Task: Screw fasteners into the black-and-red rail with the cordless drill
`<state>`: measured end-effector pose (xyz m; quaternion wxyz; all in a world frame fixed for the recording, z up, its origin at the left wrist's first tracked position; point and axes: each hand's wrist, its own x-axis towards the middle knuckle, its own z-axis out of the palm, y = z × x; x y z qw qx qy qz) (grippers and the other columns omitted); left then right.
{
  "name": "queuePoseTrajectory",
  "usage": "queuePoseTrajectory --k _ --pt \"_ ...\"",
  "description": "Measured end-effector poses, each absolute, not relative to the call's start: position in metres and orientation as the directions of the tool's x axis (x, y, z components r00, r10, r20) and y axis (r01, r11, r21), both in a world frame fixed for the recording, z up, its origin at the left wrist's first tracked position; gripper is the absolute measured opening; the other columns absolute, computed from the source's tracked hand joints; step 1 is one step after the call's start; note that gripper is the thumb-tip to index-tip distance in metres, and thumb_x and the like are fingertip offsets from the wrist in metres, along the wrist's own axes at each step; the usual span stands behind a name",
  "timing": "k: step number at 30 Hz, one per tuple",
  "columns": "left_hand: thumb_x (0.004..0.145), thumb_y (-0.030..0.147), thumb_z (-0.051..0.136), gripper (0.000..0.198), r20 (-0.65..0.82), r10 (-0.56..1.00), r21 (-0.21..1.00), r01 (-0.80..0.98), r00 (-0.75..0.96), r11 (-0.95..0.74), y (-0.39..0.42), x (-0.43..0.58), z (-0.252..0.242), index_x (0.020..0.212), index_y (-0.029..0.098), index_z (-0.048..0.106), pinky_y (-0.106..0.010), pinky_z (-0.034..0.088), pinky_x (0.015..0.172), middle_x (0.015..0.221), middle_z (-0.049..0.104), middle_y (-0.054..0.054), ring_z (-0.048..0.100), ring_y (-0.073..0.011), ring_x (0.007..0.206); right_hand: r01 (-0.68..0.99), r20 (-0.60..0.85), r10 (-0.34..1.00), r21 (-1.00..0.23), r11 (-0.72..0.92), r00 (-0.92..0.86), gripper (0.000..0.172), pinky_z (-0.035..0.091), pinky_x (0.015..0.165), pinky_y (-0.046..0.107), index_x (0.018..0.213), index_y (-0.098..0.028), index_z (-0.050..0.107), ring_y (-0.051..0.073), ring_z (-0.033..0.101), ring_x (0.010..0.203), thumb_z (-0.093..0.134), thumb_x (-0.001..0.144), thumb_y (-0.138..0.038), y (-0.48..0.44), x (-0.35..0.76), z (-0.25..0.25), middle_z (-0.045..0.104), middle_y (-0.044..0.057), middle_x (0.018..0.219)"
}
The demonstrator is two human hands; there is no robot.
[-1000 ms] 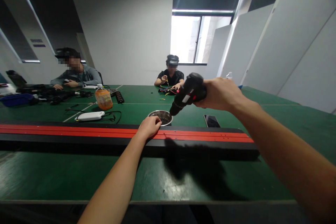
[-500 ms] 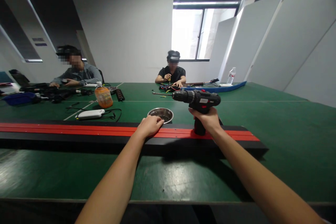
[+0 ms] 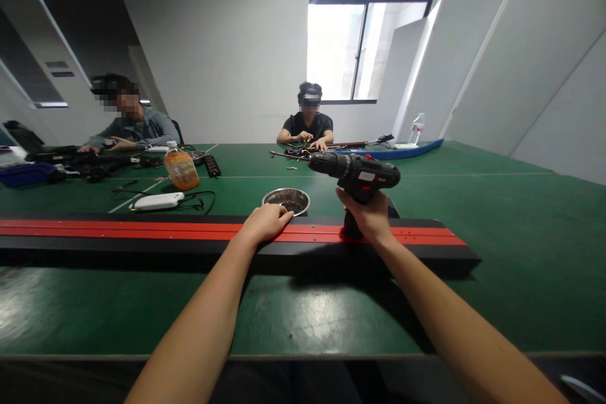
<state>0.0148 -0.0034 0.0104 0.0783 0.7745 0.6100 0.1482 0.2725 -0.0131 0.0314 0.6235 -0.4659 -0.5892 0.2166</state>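
Head view: right hand (image 3: 372, 218) grips a cordless drill (image 3: 360, 175) upright at the red-and-black rail (image 3: 118, 230), bit touching nothing, left hand (image 3: 265, 222) open palm-down on the rail beside a steel bowl (image 3: 286, 200); no drilling seems under way yet

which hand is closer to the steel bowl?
Left. The left hand rests on the red rail, fingertips just short of the steel bowl; the right hand is farther off to the bowl's right, holding the drill.

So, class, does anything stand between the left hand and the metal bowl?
Nothing visible does. The left hand lies on the red rail, fingers toward the metal bowl just behind; the drill stands off to the right.
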Motion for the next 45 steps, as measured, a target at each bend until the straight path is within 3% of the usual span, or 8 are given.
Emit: queuePoseTrajectory --k 6,15,21,27,32,39,45 --pt "0.097 0.049 0.043 0.04 0.17 0.958 0.337 0.9 0.231 -0.277 -0.005 0.014 0.012 0.105 0.027 0.076 -0.032 0.047 0.086 0.113 0.076 -0.008 0.068 -0.0274 0.103 0.331 0.548 0.807 -0.82 0.467 0.221 0.046 0.054 0.063 0.036 0.088 -0.016 0.076 0.03 0.072 0.075 0.08 0.067 -0.057 -0.015 0.274 0.032 0.075 0.009 0.078" --pt "0.097 0.044 0.043 0.038 0.195 0.955 0.332 0.901 0.223 -0.279 -0.002 0.013 0.01 0.103 0.027 0.077 -0.035 0.046 0.093 0.114 0.076 -0.008 0.067 -0.0272 0.105 0.349 0.584 0.785 -0.793 0.499 0.207 0.044 0.054 0.063 0.035 0.086 -0.016 0.074 0.03 0.072 0.077 0.078 0.069 -0.057 -0.012 0.276 0.026 0.076 0.009 0.08" --pt "0.092 0.039 0.053 0.028 0.261 0.958 0.287 0.938 0.119 -0.195 -0.006 0.014 0.013 0.104 0.034 0.078 -0.056 0.021 0.115 0.118 0.075 -0.005 0.059 -0.0309 0.119 0.342 0.58 0.79 -0.797 0.498 0.2 0.043 0.054 0.064 0.036 0.085 -0.017 0.074 0.031 0.072 0.078 0.078 0.069 -0.057 -0.013 0.277 0.026 0.076 0.009 0.078" --pt "0.092 0.033 0.053 0.027 0.301 0.939 0.234 0.942 0.167 -0.243 -0.01 0.018 0.013 0.098 0.033 0.079 -0.058 0.014 0.119 0.111 0.076 -0.006 0.058 -0.03 0.119 0.344 0.569 0.797 -0.804 0.485 0.204 0.043 0.055 0.067 0.037 0.084 -0.017 0.074 0.032 0.072 0.08 0.078 0.069 -0.058 -0.014 0.276 0.029 0.076 0.01 0.078" --pt "0.094 0.033 0.048 0.03 0.296 0.937 0.259 0.929 0.183 -0.263 -0.007 0.017 0.01 0.099 0.031 0.078 -0.056 0.022 0.116 0.112 0.076 -0.006 0.062 -0.0298 0.115 0.342 0.578 0.792 -0.797 0.497 0.197 0.041 0.054 0.069 0.037 0.086 -0.018 0.074 0.033 0.073 0.082 0.078 0.069 -0.056 -0.015 0.276 0.03 0.076 0.009 0.079" --pt "0.09 0.034 0.053 0.028 0.3 0.936 0.321 0.904 0.186 -0.282 -0.005 0.013 0.011 0.103 0.031 0.078 -0.042 0.04 0.106 0.111 0.077 -0.003 0.065 -0.0281 0.114 0.347 0.591 0.783 -0.788 0.509 0.194 0.041 0.055 0.069 0.038 0.083 -0.018 0.074 0.032 0.073 0.082 0.078 0.07 -0.056 -0.013 0.278 0.026 0.076 0.009 0.079" --pt "0.083 0.028 0.06 0.027 0.289 0.938 0.457 0.833 0.192 -0.312 -0.003 0.008 0.011 0.104 0.029 0.077 -0.031 0.047 0.096 0.109 0.077 0.001 0.069 -0.0224 0.102 0.344 0.575 0.795 -0.799 0.494 0.193 0.044 0.055 0.069 0.038 0.089 -0.017 0.074 0.033 0.073 0.082 0.079 0.07 -0.056 -0.015 0.277 0.028 0.077 0.01 0.082"
